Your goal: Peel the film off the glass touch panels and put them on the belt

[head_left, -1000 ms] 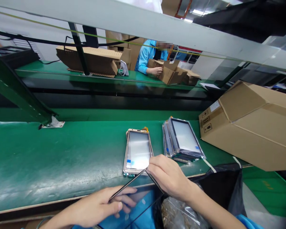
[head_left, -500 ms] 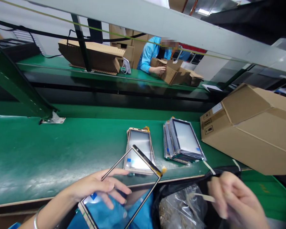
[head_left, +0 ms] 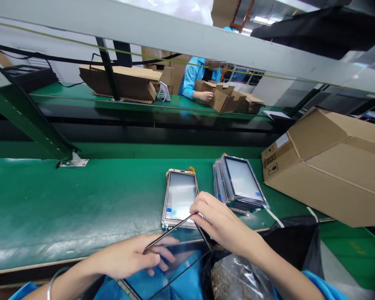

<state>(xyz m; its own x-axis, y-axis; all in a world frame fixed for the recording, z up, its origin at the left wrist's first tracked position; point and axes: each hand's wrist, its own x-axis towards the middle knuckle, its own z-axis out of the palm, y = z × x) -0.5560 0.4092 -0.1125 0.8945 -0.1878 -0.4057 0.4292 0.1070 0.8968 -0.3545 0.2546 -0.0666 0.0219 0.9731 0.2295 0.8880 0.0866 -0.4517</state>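
My left hand (head_left: 134, 256) holds a clear touch screen panel (head_left: 189, 250) with a thin black border, tilted above my lap. Its fingers wrap round the panel's left edge. At the panel's top corner, the closed fingers of my right hand (head_left: 223, 223) grip the border and hide that corner. Just beyond lies a small stack of similar panels (head_left: 181, 193), with a blue tab and an orange flex cable on it. Farther right, another stack of panels (head_left: 244, 179) sits in clear wrapping.
A black-lined bag (head_left: 295, 239) with crumpled clear plastic (head_left: 234, 277) hangs at the green bench (head_left: 96, 208)'s front edge. A large cardboard box (head_left: 337, 175) stands right. Behind a metal rail, a person in a blue sleeve (head_left: 190, 79) handles cardboard dividers (head_left: 220, 98).
My right hand has moved left and up from over the bag, where it held a pale strip, to the panel's top corner. The left hand keeps its hold; the panel looks flatter.
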